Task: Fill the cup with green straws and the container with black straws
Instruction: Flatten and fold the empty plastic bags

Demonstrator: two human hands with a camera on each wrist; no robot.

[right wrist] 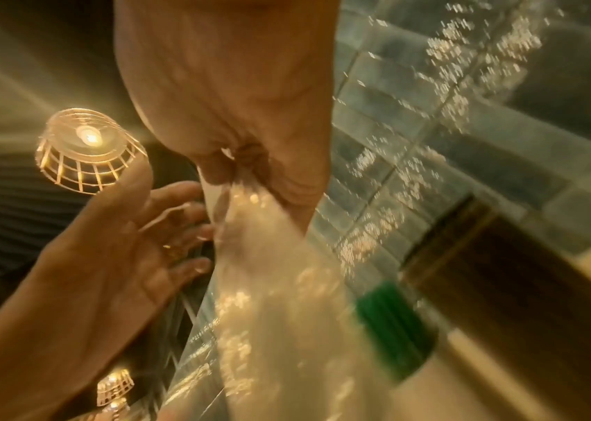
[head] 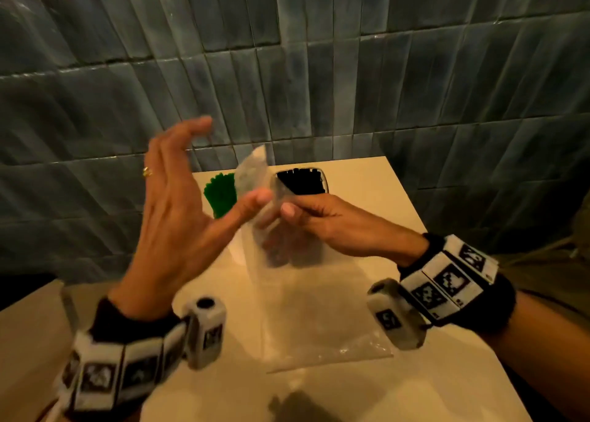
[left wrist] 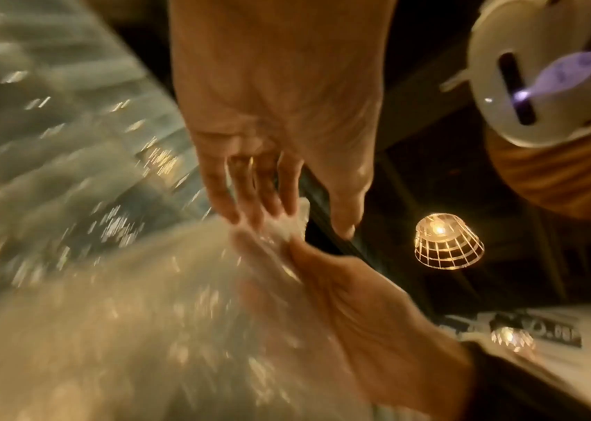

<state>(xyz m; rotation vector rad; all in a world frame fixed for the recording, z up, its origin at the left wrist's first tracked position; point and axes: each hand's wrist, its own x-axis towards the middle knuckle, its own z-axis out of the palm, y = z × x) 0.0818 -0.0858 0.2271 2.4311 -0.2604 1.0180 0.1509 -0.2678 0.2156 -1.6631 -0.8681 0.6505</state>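
- Right now my right hand pinches the top edge of an empty clear plastic bag that hangs down to the table.
- My left hand is spread, thumb touching the bag.
- I'd judge it best to lift the bag well aside.
- Behind, green straws stand in what I take for the cup; black straws fill the container.
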